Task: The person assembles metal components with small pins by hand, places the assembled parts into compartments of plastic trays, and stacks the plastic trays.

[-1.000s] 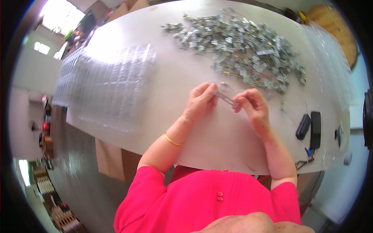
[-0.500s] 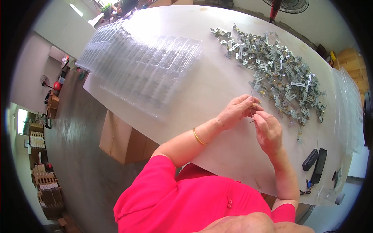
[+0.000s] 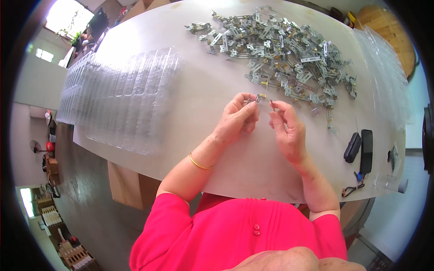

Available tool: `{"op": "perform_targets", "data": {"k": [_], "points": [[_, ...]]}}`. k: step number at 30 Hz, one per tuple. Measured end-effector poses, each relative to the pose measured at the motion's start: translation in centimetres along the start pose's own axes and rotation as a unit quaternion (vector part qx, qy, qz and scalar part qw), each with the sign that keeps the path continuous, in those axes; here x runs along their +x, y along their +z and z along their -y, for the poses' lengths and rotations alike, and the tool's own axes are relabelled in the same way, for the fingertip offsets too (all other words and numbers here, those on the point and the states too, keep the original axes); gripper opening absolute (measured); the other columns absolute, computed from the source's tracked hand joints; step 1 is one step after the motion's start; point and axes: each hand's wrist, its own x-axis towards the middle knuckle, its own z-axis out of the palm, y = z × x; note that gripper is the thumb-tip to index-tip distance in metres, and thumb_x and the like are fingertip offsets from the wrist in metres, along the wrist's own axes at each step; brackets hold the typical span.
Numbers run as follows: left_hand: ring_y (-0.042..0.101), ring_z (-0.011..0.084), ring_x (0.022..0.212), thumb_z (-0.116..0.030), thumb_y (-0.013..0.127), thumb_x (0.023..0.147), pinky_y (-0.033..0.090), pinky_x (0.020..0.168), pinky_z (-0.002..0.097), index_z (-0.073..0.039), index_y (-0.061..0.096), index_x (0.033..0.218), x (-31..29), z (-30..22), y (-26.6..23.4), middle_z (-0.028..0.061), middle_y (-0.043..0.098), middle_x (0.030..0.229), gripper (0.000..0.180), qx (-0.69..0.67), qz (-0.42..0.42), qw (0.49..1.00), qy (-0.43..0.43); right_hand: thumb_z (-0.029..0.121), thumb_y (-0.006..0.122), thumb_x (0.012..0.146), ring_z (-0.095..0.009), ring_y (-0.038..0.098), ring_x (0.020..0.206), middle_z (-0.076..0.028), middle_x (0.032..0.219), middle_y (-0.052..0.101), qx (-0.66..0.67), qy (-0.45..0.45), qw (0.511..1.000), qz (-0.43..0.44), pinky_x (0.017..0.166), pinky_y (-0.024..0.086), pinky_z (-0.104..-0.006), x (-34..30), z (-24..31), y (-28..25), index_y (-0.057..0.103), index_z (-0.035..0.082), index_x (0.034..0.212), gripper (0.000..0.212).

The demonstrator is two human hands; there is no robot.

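Note:
My left hand (image 3: 237, 118) is closed on a small metal bracket (image 3: 259, 98) with a brass-coloured part, which sticks out past the thumb and fingertips. Just to its right, my right hand (image 3: 288, 128) pinches a tiny dark piece (image 3: 272, 105), too small to name. A narrow gap lies between the two hands, and both are held over the pale table. Beyond them spreads a large heap of similar metal brackets (image 3: 289, 49), silver with some brass-coloured bits.
Stacked clear plastic trays (image 3: 131, 90) cover the table's left side; more clear plastic sheets (image 3: 384, 72) lie at the right edge. Near my right arm are a black case (image 3: 352, 147), a black phone (image 3: 366, 151) and keys with a strap (image 3: 355, 187). A cardboard box (image 3: 124, 183) stands below the table.
My hands, which were together, have drawn apart, the right one now clear of the bracket in the left. The whole view has shifted, so the table's contents appear further left and higher.

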Motion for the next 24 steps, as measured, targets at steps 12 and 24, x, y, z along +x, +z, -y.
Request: {"op": "perform_targets", "data": {"k": [12,24], "points": [[0.044,0.005,0.05,-0.018,0.06,0.102,0.03,0.044,0.0202,-0.005,0.051,0.119,-0.4,-0.2,0.8,0.0031,0.06,0.078,0.023,0.117,-0.001,0.993,0.004,0.004,0.065,0.095,-0.009,0.052,0.059,-0.005,0.071,0.061,-0.023,-0.019,1.0,0.001,0.055,0.044,-0.0266,0.1,-1.4,-0.4,0.063,0.005,0.102,0.007],[0.052,0.0033,0.07,-0.008,0.064,0.098,0.041,0.058,0.0184,-0.002,0.053,0.117,0.0,1.1,0.9,-0.0002,0.061,0.082,0.022,0.191,0.023,0.976,0.098,0.005,0.066,0.096,-0.012,0.059,0.064,-0.008,0.078,0.066,0.005,-0.025,1.0,-0.014,0.058,0.048,-0.0284,-0.1,-1.7,-0.2,0.062,0.004,0.106,0.011]]}}
